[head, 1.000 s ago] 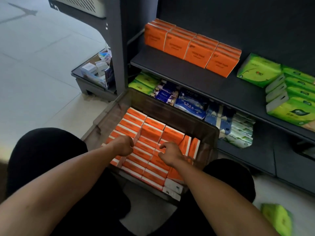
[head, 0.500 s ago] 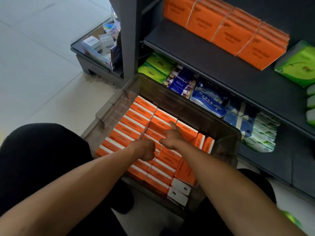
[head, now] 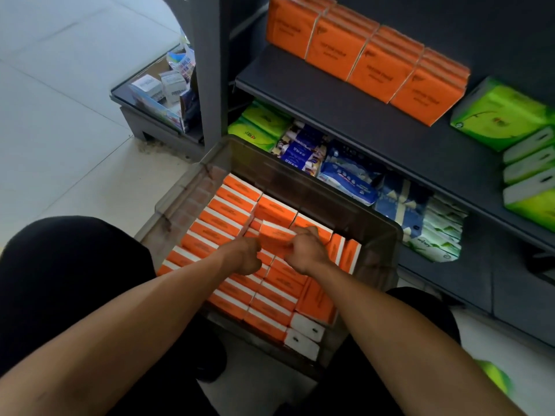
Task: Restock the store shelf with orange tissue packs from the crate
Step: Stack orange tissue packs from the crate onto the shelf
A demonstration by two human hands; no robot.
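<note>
A translucent dark crate [head: 312,187] stands on the floor between my knees, filled with rows of orange tissue packs [head: 228,211]. One orange tissue pack [head: 277,235] is raised a little above the rows in the middle. My left hand [head: 246,255] grips its left end and my right hand [head: 306,250] grips its right end. On the dark shelf [head: 345,115] above, a row of orange packs [head: 360,55] stands along the back.
Green tissue packs [head: 504,115] sit on the same shelf to the right. Green, blue and white packs [head: 345,172] fill the lower shelf behind the crate. A low stand with small boxes [head: 162,88] is at the left. A green pack [head: 492,376] lies on the floor.
Both hands have come together on one pack in the crate's middle and lifted it a little. The view has tilted closer to the shelf.
</note>
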